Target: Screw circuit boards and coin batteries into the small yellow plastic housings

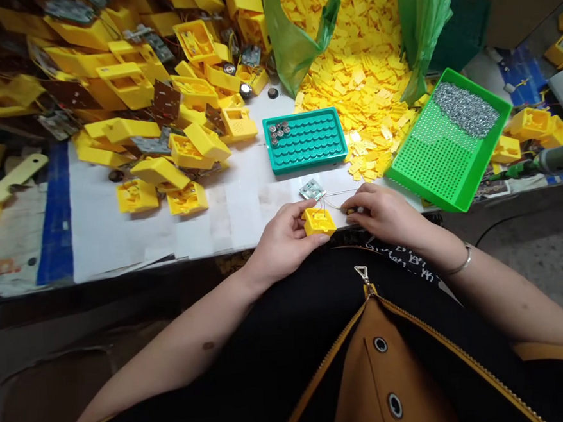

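Note:
Near the front edge of the table, my left hand (pixel 288 236) grips a small yellow plastic housing (pixel 319 221) between thumb and fingers, its hollow side facing up. Thin wires run from the housing to a small circuit board (pixel 312 189) lying just behind it. To the right, my right hand (pixel 378 212) is closed in a pinch at the end of a wire (pixel 334 204). A small dark piece shows at those fingertips, too small to name. Behind both hands sits a teal tray (pixel 307 161) with several round metal parts (pixel 280 131) in its left slots.
Yellow housings (pixel 128 87) with boards and wires are heaped at left. A green bag (pixel 298 36) spills flat yellow pieces (pixel 363 70) at the back. On the right, a green basket (pixel 433 174) holds small metal parts (pixel 467 109), beside a power screwdriver (pixel 548 160).

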Demonstrator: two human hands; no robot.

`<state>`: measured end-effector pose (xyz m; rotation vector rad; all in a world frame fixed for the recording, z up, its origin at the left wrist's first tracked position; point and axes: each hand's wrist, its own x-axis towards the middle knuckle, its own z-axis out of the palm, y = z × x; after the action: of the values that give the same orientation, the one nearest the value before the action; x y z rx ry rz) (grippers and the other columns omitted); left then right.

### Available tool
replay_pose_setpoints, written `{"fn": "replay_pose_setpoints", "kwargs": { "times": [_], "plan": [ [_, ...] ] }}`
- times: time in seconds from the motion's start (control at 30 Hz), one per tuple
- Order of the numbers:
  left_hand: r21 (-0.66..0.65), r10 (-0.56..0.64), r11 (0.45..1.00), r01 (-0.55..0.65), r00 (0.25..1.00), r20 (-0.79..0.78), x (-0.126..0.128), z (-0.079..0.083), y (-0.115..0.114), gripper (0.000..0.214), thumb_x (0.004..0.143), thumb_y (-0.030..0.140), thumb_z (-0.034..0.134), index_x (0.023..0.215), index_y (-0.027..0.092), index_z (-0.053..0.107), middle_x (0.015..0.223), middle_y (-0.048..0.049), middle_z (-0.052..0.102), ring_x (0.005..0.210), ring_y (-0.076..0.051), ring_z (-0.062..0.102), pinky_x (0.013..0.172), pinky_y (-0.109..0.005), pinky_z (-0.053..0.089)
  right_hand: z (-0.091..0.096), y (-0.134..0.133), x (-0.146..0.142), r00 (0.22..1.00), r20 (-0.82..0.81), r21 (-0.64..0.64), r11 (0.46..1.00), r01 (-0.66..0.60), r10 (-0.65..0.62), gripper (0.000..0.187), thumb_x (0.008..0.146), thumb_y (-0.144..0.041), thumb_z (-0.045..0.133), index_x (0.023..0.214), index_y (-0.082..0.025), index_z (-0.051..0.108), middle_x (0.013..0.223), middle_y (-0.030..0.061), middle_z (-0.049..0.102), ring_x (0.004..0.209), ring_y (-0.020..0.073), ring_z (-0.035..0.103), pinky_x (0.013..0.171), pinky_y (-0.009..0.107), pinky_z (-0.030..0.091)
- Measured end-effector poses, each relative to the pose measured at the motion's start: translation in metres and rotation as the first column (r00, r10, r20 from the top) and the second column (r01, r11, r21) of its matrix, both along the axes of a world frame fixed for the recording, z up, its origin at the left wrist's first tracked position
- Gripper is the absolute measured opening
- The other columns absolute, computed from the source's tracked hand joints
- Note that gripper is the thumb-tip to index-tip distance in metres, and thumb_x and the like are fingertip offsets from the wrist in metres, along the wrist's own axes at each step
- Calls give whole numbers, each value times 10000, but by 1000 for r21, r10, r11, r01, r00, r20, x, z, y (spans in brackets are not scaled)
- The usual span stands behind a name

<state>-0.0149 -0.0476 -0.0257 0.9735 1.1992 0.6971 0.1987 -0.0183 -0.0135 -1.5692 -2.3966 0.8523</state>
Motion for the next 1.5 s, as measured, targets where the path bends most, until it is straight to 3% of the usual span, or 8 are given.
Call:
{"fn": "replay_pose_setpoints", "kwargs": {
  "times": [0.47, 0.57, 0.63, 0.7, 0.87, 1.07, 1.33, 1.5],
  "plan": [
    [-301, 144, 951, -73, 964, 223, 10, 16, 3, 482, 615, 132, 809, 1045, 142, 591, 1007, -45, 707, 859, -131, 663, 778, -250, 533, -4, -4, -2, 994, 98, 123, 992, 26, -38, 179, 881, -227, 528, 890, -128, 676, 864, 120, 643, 742, 189, 566, 656, 322, 405],
    [-317, 122, 948, -34, 957, 263, 13, 17, 3, 459, 635, 116, 779, 1061, 142, 608, 1035, -54, 699, 857, -124, 654, 778, -243, 519, -1, -6, -4, 922, -272, -204, 952, 226, -277, 211, 835, -315, 599, 891, -131, 685, 740, 66, 647, 630, 151, 557, 602, 302, 429],
    [-256, 122, 965, -49, 953, 278, 16, 14, 2, 517, 607, 87, 782, 1079, 158, 582, 1027, -44, 696, 890, -131, 651, 821, -255, 505, 0, -9, -7, 769, -475, -475, 861, 184, -427, 313, 789, -424, 646, 904, -135, 685, 665, 26, 635, 547, 123, 533, 546, 280, 434],
    [-166, 107, 984, -64, 957, 269, 19, 10, 1, 567, 600, 82, 776, 1106, 190, 542, 967, -17, 690, 878, -135, 649, 818, -264, 496, -1, -14, -11, 680, -574, -537, 837, 107, -456, 338, 743, -451, 687, 882, -143, 689, 679, 18, 652, 554, 113, 544, 555, 272, 451],
    [34, 10, 999, -15, 989, 148, 25, 4, 0, 539, 665, 132, 718, 1145, 222, 491, 881, 11, 645, 768, -116, 626, 713, -235, 485, -6, -22, -19, 795, -522, -213, 950, 229, -309, 122, 769, -270, 669, 826, -161, 680, 775, 28, 678, 690, 129, 584, 669, 282, 460],
    [226, 4, 974, -8, 1000, 18, 32, 4, 1, 457, 692, 115, 647, 1119, 203, 508, 1138, -57, 608, 990, -163, 621, 841, -281, 500, -9, -22, -23, 915, -330, 82, 959, 272, -232, 56, 796, -171, 659, 822, -169, 609, 799, 33, 640, 706, 146, 556, 660, 283, 426],
    [-57, 147, 989, -137, 958, 247, 31, 3, 4, 428, 662, 181, 735, 1019, 201, 499, 952, 0, 659, 897, -156, 663, 835, -308, 514, -12, -19, -8, 849, -513, 119, 969, 219, -129, 97, 858, -171, 584, 913, -192, 661, 868, 37, 653, 802, 146, 611, 741, 302, 507],
    [-202, 33, 978, 50, 920, 390, 23, 13, 1, 454, 639, 167, 778, 973, 216, 475, 822, 10, 687, 750, -173, 717, 677, -270, 543, -17, -14, 8, 825, -562, 127, 981, 146, -50, 378, 819, -192, 625, 1195, -207, 583, 1200, 105, 570, 1069, 182, 586, 830, 341, 545]
  ]
}}
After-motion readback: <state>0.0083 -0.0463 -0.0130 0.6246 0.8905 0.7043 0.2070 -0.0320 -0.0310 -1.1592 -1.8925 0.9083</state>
